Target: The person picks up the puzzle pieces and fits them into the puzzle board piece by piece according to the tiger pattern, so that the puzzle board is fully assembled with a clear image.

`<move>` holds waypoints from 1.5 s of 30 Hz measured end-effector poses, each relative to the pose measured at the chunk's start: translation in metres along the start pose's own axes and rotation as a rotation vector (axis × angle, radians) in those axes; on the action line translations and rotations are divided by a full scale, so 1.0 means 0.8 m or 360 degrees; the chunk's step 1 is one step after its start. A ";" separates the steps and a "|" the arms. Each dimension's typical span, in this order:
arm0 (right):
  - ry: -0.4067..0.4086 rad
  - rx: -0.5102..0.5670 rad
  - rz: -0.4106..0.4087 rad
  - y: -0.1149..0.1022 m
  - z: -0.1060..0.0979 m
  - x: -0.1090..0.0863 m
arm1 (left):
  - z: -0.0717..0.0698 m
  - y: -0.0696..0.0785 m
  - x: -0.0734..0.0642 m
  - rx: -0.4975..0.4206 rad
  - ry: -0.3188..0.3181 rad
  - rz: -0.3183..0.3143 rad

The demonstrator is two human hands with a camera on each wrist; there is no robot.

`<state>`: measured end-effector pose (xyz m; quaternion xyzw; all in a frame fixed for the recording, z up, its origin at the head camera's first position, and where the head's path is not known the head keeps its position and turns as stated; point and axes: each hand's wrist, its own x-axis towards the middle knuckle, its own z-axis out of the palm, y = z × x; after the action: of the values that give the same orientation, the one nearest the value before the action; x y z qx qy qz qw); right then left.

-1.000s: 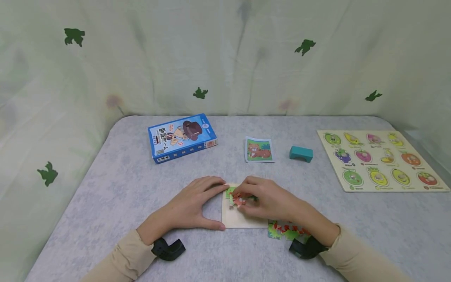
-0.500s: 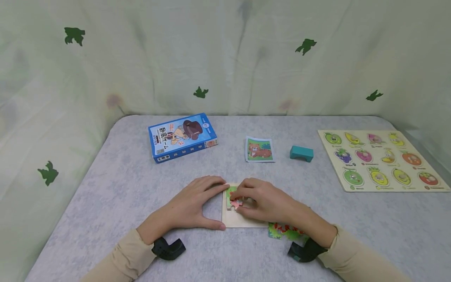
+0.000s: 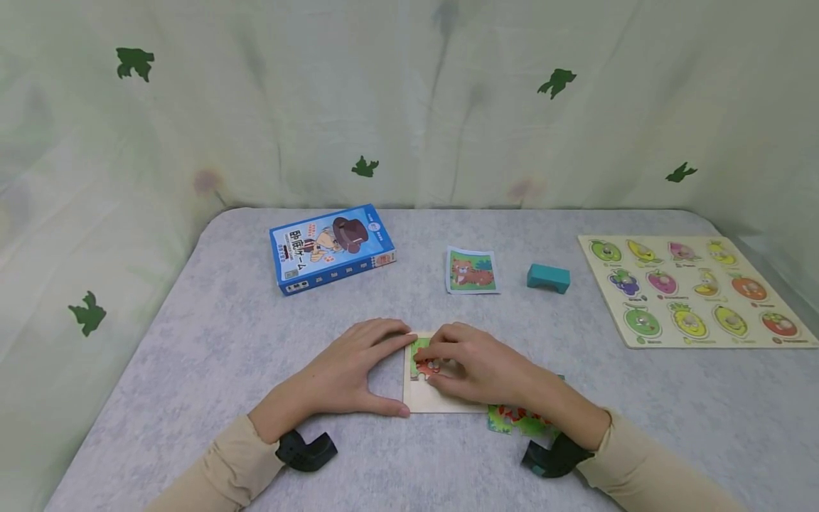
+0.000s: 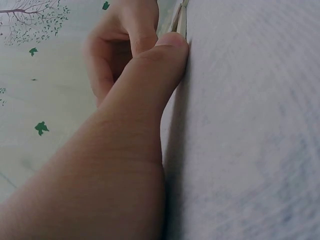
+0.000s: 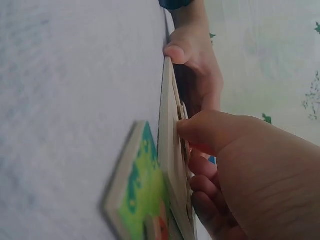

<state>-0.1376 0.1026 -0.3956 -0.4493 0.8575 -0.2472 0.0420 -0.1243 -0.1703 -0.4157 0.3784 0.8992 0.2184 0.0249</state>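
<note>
Near the middle of the tabletop (image 3: 358, 462), a small pale tray (image 3: 448, 404) lies flat between two bare hands, and the step in hand looks to be the seating of a puzzle piece (image 3: 425, 367) with a red animal face. The piece is at the tray's left side, beside green printing near the upper left corner. The right hand (image 3: 483, 363) pinches it between thumb and forefinger, its remaining fingers curled in above the tray. The left hand (image 3: 363, 366) grasps nothing: its fingers are extended, with the forefinger touching the tray's upper left corner and the thumb its lower left one, so it seems to serve as a brace. Whether the piece sits flush cannot be told, as the right hand covers part of it and the right wrist view shows the tray nearly edge-on. The next move, by judgement, calls for a small shift until the edges line up, then light pressure straight down before the fingertips let go; pushing at an angle might tip the piece or unseat its neighbour. More loose pieces (image 3: 518, 419), green and red, lie by the tray's lower right corner, partly hidden by the right forearm (image 3: 566, 402). Beyond the tray, well apart from both hands, lies a picture card (image 3: 472, 272) showing a brown animal on green.
</note>
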 end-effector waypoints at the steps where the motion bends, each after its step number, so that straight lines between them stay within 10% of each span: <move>1: -0.0004 0.0001 0.0006 0.000 0.000 0.000 | 0.000 0.000 0.000 0.0000 0.0001 0.0001; 45: -0.0041 0.0044 0.0014 -0.001 -0.007 -0.004 | 0.001 -0.001 -0.001 0.0017 0.0031 0.0020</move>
<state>-0.1368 0.1067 -0.3910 -0.4481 0.8553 -0.2530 0.0605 -0.1243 -0.1707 -0.4165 0.3822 0.8980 0.2175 0.0128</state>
